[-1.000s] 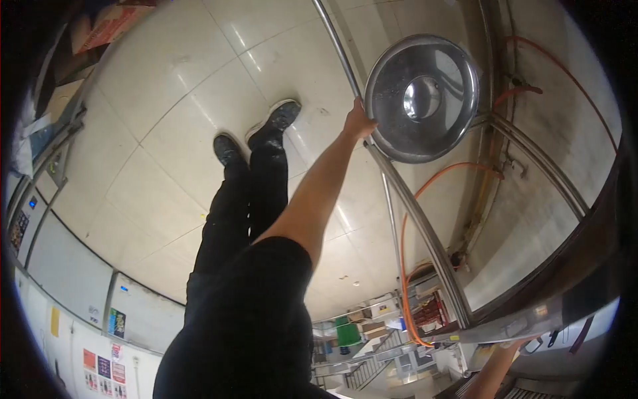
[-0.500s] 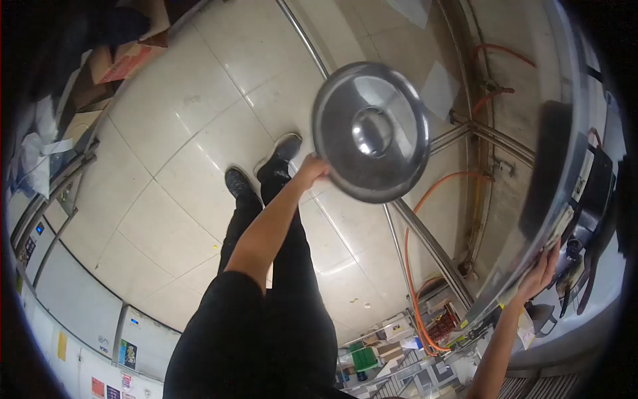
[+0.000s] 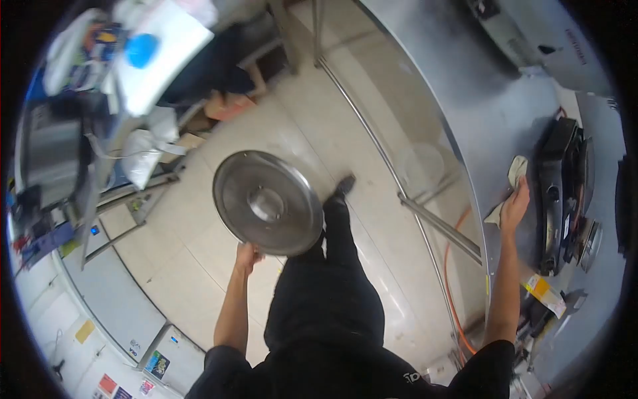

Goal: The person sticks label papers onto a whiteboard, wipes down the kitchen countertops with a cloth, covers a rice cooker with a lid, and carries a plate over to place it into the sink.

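Observation:
A round steel lid (image 3: 266, 203) with a raised centre is tilted above the floor, left of my legs. My left hand (image 3: 248, 257) grips its lower rim, fingers wrapped round the edge. On the right, my right hand (image 3: 515, 206) is closed on a pale cloth (image 3: 516, 174), which lies against the steel counter (image 3: 458, 100). Beyond that hand stands a black appliance (image 3: 555, 199), close to the fingertips.
Steel rails (image 3: 372, 130) and an orange hose (image 3: 449, 286) run under the counter. At the upper left is a table (image 3: 159, 60) with a blue round item. White cabinets (image 3: 113, 266) line the lower left. A yellow-and-white packet (image 3: 546, 295) lies at right.
The lid has swung left in my left hand, away from the rails. My right hand has moved up along the counter, and the cloth now shows in it. The view has turned, showing more counter.

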Action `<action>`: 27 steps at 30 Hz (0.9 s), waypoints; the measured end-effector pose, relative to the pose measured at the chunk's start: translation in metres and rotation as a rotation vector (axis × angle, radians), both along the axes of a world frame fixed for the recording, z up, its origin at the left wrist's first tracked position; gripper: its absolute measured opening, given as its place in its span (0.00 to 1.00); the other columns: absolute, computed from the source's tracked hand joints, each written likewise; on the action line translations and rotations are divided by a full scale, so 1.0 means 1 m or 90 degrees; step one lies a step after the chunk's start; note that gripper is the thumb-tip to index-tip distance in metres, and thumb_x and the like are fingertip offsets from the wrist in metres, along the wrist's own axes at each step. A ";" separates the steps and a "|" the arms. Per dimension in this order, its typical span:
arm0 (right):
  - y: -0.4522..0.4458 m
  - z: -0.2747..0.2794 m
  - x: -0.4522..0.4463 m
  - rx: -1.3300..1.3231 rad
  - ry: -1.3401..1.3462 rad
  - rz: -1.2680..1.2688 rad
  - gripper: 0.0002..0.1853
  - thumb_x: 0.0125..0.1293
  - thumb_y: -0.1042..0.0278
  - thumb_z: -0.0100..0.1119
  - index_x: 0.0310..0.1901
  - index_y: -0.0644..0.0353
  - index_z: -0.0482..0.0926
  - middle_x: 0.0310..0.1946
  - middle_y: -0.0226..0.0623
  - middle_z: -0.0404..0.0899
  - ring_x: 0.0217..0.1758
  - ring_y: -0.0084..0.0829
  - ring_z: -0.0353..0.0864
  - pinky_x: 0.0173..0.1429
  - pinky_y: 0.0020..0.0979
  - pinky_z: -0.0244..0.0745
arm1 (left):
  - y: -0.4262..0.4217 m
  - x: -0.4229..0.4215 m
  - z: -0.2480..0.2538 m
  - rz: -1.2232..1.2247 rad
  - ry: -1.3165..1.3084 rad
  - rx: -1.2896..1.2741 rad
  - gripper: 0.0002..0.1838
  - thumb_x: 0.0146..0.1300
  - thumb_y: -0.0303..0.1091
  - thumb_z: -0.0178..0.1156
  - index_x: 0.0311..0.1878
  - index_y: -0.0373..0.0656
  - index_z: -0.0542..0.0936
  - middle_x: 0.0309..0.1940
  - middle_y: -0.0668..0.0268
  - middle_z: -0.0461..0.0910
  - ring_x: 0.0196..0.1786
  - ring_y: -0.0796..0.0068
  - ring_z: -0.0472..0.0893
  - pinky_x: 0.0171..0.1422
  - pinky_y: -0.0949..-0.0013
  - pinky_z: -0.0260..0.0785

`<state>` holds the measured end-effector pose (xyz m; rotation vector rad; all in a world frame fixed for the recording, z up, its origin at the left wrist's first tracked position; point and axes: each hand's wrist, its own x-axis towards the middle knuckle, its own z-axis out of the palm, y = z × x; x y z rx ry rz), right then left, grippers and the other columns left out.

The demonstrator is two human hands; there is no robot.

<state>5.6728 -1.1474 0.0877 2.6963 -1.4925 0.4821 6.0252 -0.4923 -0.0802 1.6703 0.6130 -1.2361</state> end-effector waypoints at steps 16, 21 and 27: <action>0.177 0.165 0.226 0.525 -0.302 0.387 0.19 0.70 0.61 0.53 0.58 0.62 0.73 0.51 0.37 0.78 0.55 0.31 0.75 0.59 0.29 0.68 | -0.087 0.087 0.526 -0.720 -1.073 0.265 0.08 0.45 0.26 0.55 0.29 0.46 0.81 0.25 0.62 0.81 0.32 0.60 0.81 0.37 0.55 0.70; 0.238 0.174 0.265 1.046 -0.219 0.557 0.21 0.72 0.58 0.48 0.62 0.56 0.70 0.52 0.31 0.76 0.55 0.27 0.74 0.58 0.27 0.67 | -0.144 0.093 0.589 -0.985 -1.294 0.064 0.08 0.40 0.31 0.58 0.28 0.49 0.80 0.22 0.70 0.77 0.34 0.69 0.77 0.41 0.65 0.64; 0.281 0.112 0.230 0.984 -0.132 0.487 0.23 0.72 0.55 0.49 0.64 0.56 0.69 0.48 0.31 0.75 0.50 0.24 0.73 0.55 0.24 0.66 | -0.246 0.100 0.595 -1.090 -1.448 -0.038 0.03 0.46 0.34 0.59 0.20 0.53 0.80 0.19 0.73 0.77 0.35 0.72 0.76 0.41 0.66 0.62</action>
